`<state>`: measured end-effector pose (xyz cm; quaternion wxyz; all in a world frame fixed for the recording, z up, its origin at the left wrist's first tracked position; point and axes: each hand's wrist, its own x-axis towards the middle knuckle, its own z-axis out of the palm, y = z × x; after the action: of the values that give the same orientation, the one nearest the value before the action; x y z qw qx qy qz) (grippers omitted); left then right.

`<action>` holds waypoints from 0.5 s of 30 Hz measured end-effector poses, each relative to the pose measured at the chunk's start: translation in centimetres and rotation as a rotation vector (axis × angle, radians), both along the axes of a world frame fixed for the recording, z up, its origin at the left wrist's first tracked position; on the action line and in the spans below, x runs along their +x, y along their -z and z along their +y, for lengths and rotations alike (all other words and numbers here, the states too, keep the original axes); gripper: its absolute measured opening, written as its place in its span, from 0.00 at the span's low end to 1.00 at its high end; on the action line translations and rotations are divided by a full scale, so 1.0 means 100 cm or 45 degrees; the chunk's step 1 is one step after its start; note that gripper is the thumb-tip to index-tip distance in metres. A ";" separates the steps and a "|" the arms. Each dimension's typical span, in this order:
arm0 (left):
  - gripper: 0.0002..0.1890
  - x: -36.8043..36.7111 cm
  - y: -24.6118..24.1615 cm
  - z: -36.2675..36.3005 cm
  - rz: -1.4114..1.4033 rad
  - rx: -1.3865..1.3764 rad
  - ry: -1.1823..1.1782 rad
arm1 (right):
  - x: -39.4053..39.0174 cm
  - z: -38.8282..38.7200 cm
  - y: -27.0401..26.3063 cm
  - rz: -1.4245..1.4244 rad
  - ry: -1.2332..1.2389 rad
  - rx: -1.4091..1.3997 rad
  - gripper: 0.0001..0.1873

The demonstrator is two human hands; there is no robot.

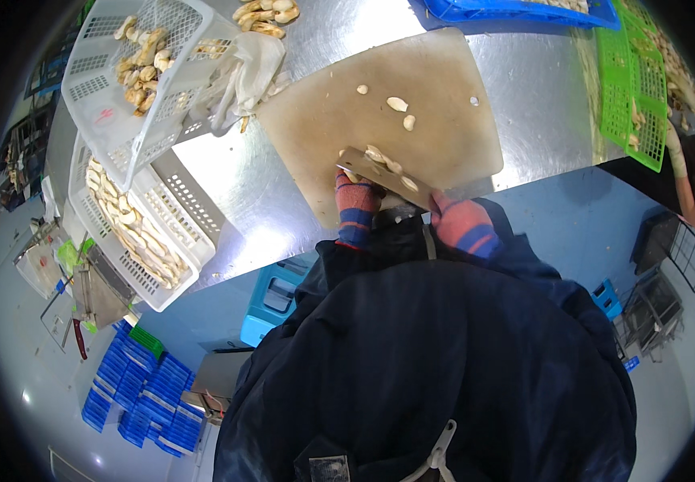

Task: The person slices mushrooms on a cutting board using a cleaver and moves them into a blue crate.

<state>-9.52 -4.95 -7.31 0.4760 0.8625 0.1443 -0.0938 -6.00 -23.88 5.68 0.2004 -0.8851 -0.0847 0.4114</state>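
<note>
My right hand (465, 223), in a red and blue striped knit glove, grips a cleaver (390, 179) near its handle. The broad blade slants over the near edge of a worn cutting board (323, 120). Beside the blade's far end, my left hand (357, 205), in a matching glove, holds a pale mushroom piece (350, 176); the blade hides part of its fingers. Cut slices (381, 158) lie along the blade's far side. Farther up the board are a mushroom slice (397, 104) and small mushroom pieces (409, 123).
On the metal table (239, 199), a white basket (166, 129) of whole mushrooms overlaps another basket (203, 250) of slices. A plastic bag (251, 72) lies left of the board. A blue tray (522, 17) and green basket (615, 90) stand beyond. Another person's arm (678, 162) is at right.
</note>
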 end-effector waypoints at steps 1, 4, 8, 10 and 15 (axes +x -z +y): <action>0.15 0.002 0.000 0.000 0.007 0.159 0.134 | 0.000 0.000 0.001 -0.044 -0.002 0.022 0.14; 0.16 0.009 -0.011 0.003 0.042 0.645 0.534 | 0.007 0.002 -0.022 -0.060 -0.028 0.013 0.14; 0.18 0.024 -0.047 0.000 0.215 0.907 0.837 | 0.007 -0.015 -0.055 0.183 -0.018 -0.065 0.13; 0.18 0.012 -0.022 0.005 0.193 0.766 0.682 | 0.004 -0.021 -0.057 0.281 -0.018 -0.124 0.17; 0.21 0.000 0.003 0.007 0.205 0.425 0.302 | -0.003 -0.013 -0.030 0.223 0.035 -0.065 0.16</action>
<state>-9.57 -4.25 -7.58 0.2990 0.9300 0.0928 -0.1924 -6.28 -25.13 8.71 0.1901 -0.8517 -0.0441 0.4864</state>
